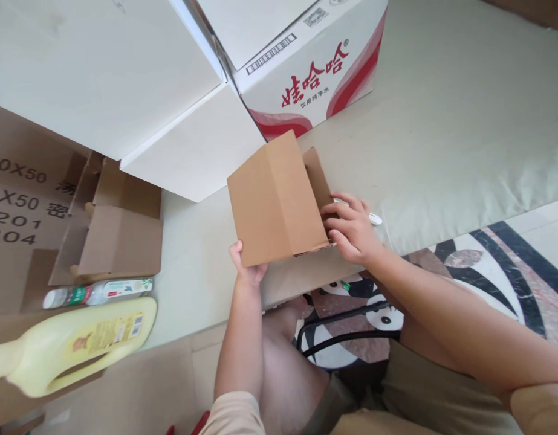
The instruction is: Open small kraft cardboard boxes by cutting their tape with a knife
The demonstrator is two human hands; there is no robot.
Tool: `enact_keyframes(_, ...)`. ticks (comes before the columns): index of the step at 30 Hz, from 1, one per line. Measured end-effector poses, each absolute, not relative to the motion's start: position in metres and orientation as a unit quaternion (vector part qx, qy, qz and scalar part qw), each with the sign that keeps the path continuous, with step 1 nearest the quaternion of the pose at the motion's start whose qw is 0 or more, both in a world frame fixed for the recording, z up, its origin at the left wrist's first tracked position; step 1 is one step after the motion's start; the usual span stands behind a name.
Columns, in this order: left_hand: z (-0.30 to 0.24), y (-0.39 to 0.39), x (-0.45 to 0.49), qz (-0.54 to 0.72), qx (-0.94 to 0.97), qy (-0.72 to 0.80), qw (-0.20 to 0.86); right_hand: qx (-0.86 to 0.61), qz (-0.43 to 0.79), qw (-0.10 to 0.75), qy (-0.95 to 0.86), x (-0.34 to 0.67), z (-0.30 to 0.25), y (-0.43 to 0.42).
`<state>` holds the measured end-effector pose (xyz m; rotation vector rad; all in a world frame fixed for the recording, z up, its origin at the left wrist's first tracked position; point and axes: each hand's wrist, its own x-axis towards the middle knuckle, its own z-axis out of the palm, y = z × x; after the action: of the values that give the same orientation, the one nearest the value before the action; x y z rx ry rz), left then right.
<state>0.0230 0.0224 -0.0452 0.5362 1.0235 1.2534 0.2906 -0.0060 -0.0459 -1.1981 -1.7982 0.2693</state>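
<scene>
A small brown cardboard box (269, 199) is held tilted above the edge of the pale-covered surface, its flaps standing out on the right side. My left hand (248, 263) grips its lower left corner, thumb on the outer face and fingers underneath. At the right end, my right hand (353, 229) has its fingers curled over a flap (318, 176) and the box's edge; the fingertips are partly hidden. A slim white object (375, 219) shows behind my right hand, mostly covered, and its kind cannot be made out.
White cartons (101, 66) are stacked at the upper left, beside a red-and-white water carton (315, 78). Folded brown boxes (120, 241), a plastic water bottle (97, 293) and a yellow jug (88, 344) lie left. A black metal frame (346, 326) stands below.
</scene>
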Motion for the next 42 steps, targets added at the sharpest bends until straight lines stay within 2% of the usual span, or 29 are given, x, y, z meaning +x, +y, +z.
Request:
enact_keyframes(6,-0.043,0.022,0.027,0.565,0.259,0.461,0.633,-0.438,0.099,0.446,-0.774,0.291,-0.045,-0.008)
enact_keyframes(12,-0.044,0.023,0.027,0.559,0.264,0.451,0.644,-0.393,0.062,0.502,-0.768,0.29,-0.049,-0.007)
enact_keyframes(24,-0.05,0.025,0.021,0.545,0.215,0.454,0.671,-0.389,0.093,0.514,-0.758,0.286,-0.053,-0.007)
enact_keyframes(31,-0.051,0.024,0.02,0.541,0.23,0.462,0.664,-0.374,0.102,0.5,-0.774,0.289,-0.056,-0.002)
enact_keyframes(42,-0.056,0.024,0.018,0.544,0.22,0.473,0.657,-0.437,0.105,0.462,-0.765,0.286,-0.052,0.003)
